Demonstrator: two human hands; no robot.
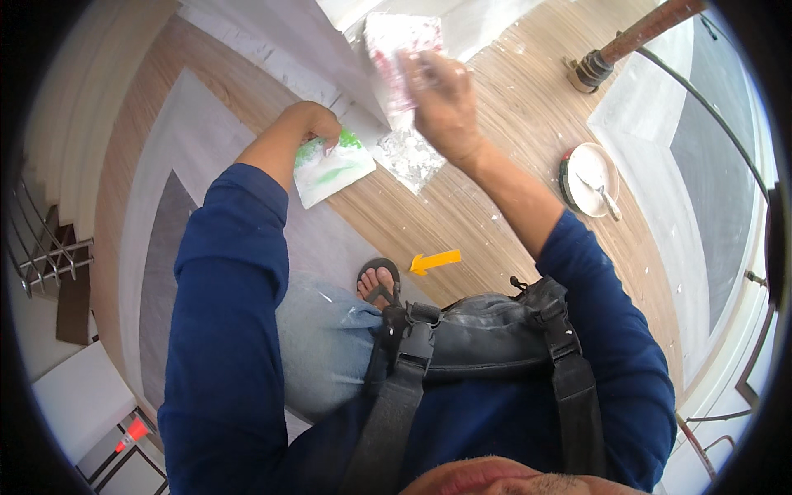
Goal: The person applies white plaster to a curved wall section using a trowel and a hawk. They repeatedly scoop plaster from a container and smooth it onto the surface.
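My left hand (320,125) is closed on the edge of a flat green spreader (337,175), its face mostly coated in white putty. My right hand (444,99), smeared with white, grips a flat red spreader (404,40) that is also covered with white putty. The right hand is up against the lower part of a white wall corner (351,70); whether its blade touches the wall I cannot tell. Under the hands, a whitish, putty-spattered patch (411,158) lies on the wood-look floor, close to the corner's foot.
To the right, a round tin (591,165) of white putty has a putty-covered metal tool (609,201) in it. A brownish pole (652,33) stands at upper right, near a dark cable (709,103). A yellow arrow (435,261) marks the floor beside my sandalled foot (378,282).
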